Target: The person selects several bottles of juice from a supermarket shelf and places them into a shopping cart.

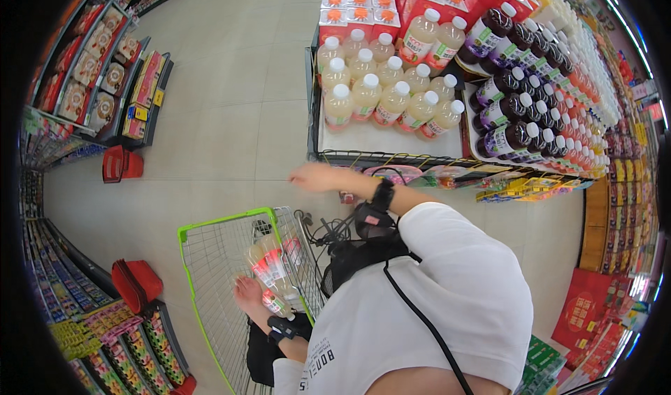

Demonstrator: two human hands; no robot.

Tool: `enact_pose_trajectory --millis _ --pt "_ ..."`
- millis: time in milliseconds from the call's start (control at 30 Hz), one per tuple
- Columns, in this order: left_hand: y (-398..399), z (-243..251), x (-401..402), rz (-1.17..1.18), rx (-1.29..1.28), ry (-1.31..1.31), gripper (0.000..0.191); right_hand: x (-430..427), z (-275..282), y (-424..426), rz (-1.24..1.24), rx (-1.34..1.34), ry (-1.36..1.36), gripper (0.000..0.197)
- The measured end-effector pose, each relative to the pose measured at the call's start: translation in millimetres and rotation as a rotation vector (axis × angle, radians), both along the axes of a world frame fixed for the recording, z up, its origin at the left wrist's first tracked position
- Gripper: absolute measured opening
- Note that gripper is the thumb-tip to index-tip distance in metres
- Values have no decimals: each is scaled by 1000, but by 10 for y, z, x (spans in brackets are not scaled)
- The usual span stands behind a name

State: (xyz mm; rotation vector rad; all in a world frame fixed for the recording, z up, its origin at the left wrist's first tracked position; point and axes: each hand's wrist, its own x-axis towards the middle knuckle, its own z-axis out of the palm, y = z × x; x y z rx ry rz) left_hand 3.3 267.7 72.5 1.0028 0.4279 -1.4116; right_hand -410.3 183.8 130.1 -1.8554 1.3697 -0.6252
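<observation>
My left hand (247,294) reaches into a wire shopping cart with a green rim (195,285), beside pale juice bottles (270,261) with red labels. A further bottle (277,304) lies right by that hand; whether the fingers grip it I cannot tell. My right hand (309,177), blurred, is over the floor at the near left corner of a display stand, with no bottle seen in it. On the stand, several pale juice bottles (390,97) with white caps stand upright in rows, beyond the right hand.
Dark juice bottles (503,139) fill the stand's right part, with red-and-white cartons (359,13) behind. The stand has a wire edge (388,159). Red baskets (121,163) and a red bag-like container (136,284) sit left of the cart, near stocked shelves. Black cables (333,232) hang beside the cart.
</observation>
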Motion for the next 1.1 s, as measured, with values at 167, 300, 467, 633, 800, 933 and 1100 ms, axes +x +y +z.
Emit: enact_pose_trajectory --millis 167,300,467,633,800,933,1100 --pt "-853 657 -1028 -326 -246 2 18 -1151 -9 336 -365 26 -13 26" --pt "-1318 811 -2184 -721 -286 67 15 -1642 -235 582 -484 187 -302 27" --pt "-1435 851 -3684 -1119 -321 -194 26 -1854 -297 647 -522 570 -653 30" --pt "-1586 770 -4618 -1332 -798 -1345 56 -1850 -391 549 -563 656 -945 33" --pt "-1822 667 -4886 -1265 -1049 -1746 57 -1886 -603 451 -555 881 -1526 36" --pt "-1745 696 -4836 -1362 -969 -1802 40 -1927 -693 418 -608 1124 -2011 39" --pt "-1493 808 -4821 -1264 -919 -1884 34 -1896 -722 375 -768 1251 -1882 27"
